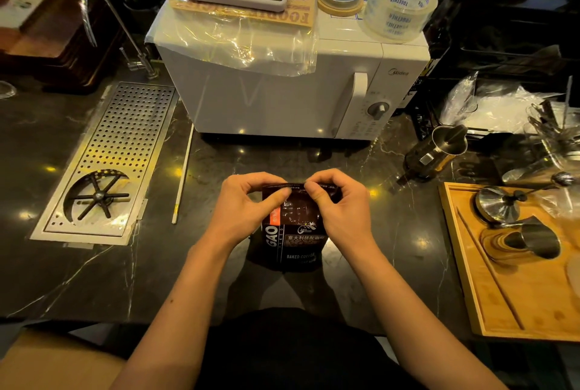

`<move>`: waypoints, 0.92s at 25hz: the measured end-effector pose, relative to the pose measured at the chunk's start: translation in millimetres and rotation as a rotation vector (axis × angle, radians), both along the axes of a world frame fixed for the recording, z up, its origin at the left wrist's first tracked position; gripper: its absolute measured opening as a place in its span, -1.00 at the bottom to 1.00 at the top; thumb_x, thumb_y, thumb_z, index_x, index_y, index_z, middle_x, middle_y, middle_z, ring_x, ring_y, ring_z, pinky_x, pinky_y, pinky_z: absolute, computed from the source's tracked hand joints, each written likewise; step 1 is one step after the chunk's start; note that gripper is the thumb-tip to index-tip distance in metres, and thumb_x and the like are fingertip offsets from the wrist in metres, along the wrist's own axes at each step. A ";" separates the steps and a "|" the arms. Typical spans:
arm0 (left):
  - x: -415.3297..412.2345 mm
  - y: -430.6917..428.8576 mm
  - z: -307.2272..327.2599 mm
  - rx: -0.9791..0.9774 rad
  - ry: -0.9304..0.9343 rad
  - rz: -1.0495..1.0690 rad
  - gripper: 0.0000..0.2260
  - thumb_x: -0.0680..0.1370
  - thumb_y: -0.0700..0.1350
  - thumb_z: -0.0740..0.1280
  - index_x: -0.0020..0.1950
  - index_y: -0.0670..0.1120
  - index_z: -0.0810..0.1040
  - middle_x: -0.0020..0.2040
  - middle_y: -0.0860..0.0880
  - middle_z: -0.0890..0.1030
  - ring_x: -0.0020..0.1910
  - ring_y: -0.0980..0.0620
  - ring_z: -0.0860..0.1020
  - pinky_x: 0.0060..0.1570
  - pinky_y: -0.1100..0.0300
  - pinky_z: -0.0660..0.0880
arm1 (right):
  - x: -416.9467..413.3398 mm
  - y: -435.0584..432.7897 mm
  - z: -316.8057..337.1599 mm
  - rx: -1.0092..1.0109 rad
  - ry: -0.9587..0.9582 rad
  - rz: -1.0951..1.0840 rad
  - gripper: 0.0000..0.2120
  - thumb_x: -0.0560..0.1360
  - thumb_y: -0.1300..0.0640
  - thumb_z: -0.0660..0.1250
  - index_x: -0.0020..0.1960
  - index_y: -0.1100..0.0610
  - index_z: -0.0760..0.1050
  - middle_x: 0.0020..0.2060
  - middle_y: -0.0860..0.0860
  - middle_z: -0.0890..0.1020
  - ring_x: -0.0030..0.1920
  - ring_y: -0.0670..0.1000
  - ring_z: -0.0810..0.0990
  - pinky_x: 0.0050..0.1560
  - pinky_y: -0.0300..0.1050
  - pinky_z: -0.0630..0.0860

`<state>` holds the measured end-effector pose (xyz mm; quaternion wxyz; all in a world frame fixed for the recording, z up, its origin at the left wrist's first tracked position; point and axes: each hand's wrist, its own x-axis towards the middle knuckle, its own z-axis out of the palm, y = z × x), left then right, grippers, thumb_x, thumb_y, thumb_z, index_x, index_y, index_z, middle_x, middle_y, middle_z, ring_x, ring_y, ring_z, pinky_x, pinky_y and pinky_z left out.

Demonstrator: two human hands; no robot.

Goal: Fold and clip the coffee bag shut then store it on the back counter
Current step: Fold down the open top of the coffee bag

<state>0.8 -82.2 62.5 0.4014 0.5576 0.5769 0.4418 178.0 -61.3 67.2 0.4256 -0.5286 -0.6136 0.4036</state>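
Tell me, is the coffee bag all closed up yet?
Not yet. Both hands, left hand and right hand, are pinching the top of the coffee bag on the counter, folding it. No clip is on it, and it hasn't been put away.

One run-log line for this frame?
step: fold bag top | left hand: pinching top edge | right hand: pinching top edge | bag: upright on counter | clip: none seen

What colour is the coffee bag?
Dark brown coffee bag with white lettering and an orange-red patch, seen in the head view.
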 end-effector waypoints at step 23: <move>9.7 -2.5 -4.9 -0.041 -0.182 0.119 -0.83 0.43 -0.23 0.49 -0.08 0.02 0.69 -0.12 0.03 0.73 -0.06 0.04 0.70 -0.05 0.11 0.63 | 8.7 3.4 -2.4 -0.061 0.083 -0.076 -0.75 0.47 0.24 0.44 -0.25 -0.10 0.59 -0.32 -0.07 0.67 -0.24 -0.05 0.67 -0.15 -0.01 0.62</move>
